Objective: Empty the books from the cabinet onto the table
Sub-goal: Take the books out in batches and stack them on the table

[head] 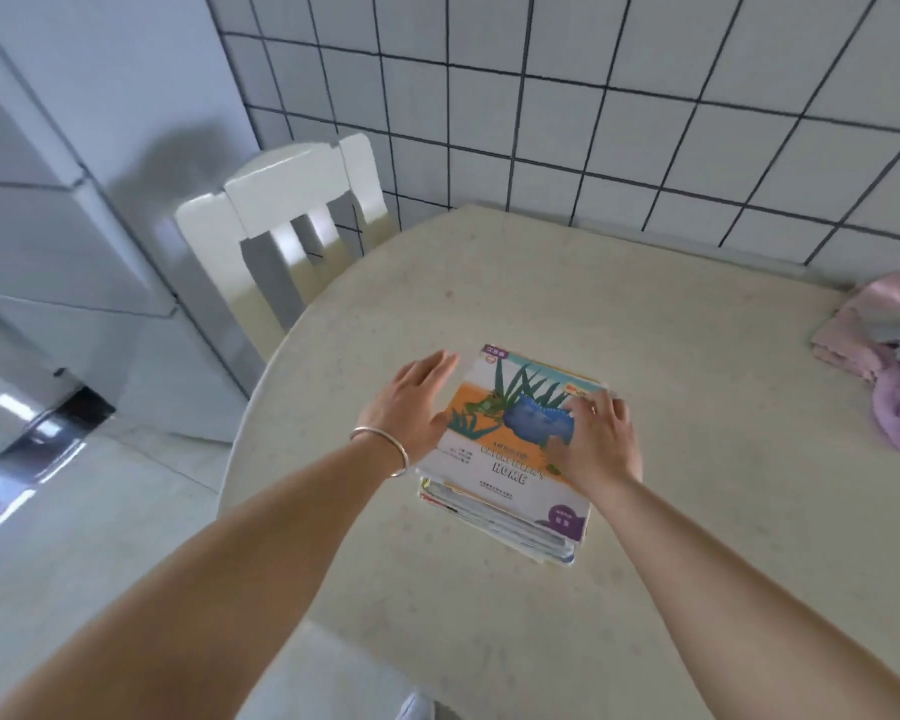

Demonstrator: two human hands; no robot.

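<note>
Squaring up the stack of children's books [510, 491] on the round table [489, 615], we have both hands at its sides. Our right hand [596, 439] lies flat on the top cover, fingers spread and gripping nothing — it seems to pin the pile so it won't slide. Our left hand [411, 402], bangle [383, 444] at the wrist, is open beside the left edge, likely nudging it straight. Farther off sit a crumpled pink cloth [884, 356], a white chair [292, 241] and the tiled wall [645, 96].
</note>
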